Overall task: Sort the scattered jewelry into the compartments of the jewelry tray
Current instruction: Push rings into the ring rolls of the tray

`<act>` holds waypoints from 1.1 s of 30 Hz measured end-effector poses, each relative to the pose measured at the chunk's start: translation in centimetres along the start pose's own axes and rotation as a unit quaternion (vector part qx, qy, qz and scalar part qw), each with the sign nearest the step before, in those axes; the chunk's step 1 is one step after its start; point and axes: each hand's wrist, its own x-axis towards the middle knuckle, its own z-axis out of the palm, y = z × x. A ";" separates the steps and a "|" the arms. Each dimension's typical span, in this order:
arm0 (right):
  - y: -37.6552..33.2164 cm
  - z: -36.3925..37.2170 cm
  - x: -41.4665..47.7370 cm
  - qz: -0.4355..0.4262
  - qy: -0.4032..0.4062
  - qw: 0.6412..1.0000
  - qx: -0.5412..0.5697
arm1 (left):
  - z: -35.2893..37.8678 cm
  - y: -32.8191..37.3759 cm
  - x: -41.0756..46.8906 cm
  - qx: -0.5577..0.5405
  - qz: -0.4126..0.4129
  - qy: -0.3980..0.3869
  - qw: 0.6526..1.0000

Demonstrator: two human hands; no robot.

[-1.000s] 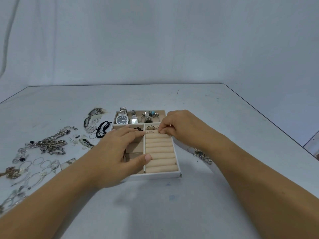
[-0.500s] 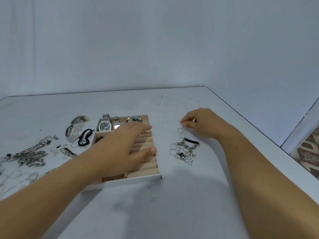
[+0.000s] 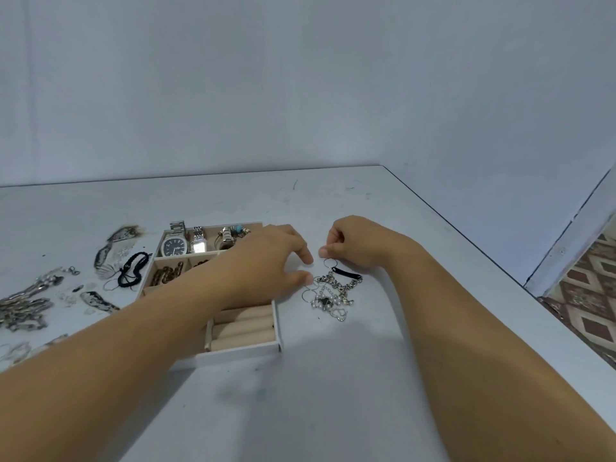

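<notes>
The white jewelry tray [image 3: 240,354] sits on the table with beige ring rolls [image 3: 243,326] at its front right. Two watches [image 3: 174,245] lie in its back compartment, and a dark chain [image 3: 165,274] lies in a middle one. My left hand [image 3: 266,261] reaches across the tray with its fingers apart and nothing in them. Its fingertips are past the tray's right wall. Just right of the tray lies a tangle of silver chains and hoops [image 3: 333,296]. My right hand [image 3: 356,243] is pinched shut on the top of a thin silver hoop [image 3: 330,263] at the tangle's far end.
More loose jewelry lies left of the tray: a black cord bracelet [image 3: 133,269], patterned pieces [image 3: 111,248] and a heap of silver chains [image 3: 23,308]. The table's right edge [image 3: 466,235] runs diagonally close to my right arm, with tiled floor [image 3: 590,295] beyond.
My right hand left the ring rolls, went right to the tangle and closed on a hoop. My left hand slid right across the tray. The view swung right.
</notes>
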 end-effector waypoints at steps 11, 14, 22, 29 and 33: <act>1.9 -1.9 -1.3 -0.031 0.159 0.983 0.082 | 1.6 1.1 5.5 0.010 -0.024 -0.024 0.999; 1.7 -1.7 -1.2 -0.034 0.150 0.985 0.076 | 1.4 0.9 6.1 -0.002 -0.031 -0.047 0.998; 1.5 -1.7 -1.4 -0.049 0.164 0.983 0.065 | 1.4 0.4 6.4 0.061 -0.098 -0.129 0.985; 1.0 -1.5 -1.5 -0.065 0.170 0.980 0.079 | 0.5 1.8 4.6 0.020 -0.058 0.009 0.998; -0.1 -1.0 -1.6 -0.093 0.173 0.976 0.095 | -2.5 -0.1 1.3 -0.061 -0.078 0.134 0.986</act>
